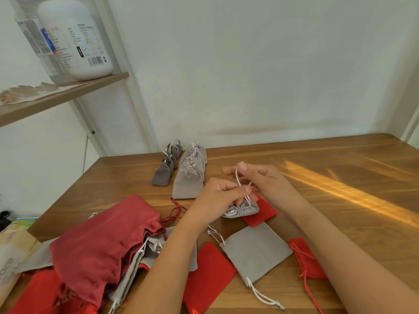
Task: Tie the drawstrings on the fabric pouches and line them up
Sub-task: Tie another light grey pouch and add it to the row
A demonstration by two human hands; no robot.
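Note:
A small light grey pouch (242, 210) with a gathered neck hangs just above the table at centre. My left hand (217, 196) pinches its white drawstring (238, 177) close to the neck. My right hand (260, 180) pinches the same cord higher up, holding a loop upright. Beyond my hands, tied pouches lie in two rows: small dark grey ones (166, 166) on the left and larger light grey ones (190, 175) on the right. A flat grey pouch (256, 252) with loose white cords lies near me.
Red pouches (209, 275) lie flat around the grey one, with another (260, 211) under the held pouch and one (306, 259) by my right forearm. A large dark red bag (104, 245) covers a heap of pouches at left. A shelf (56, 96) carries a white bottle (77, 37).

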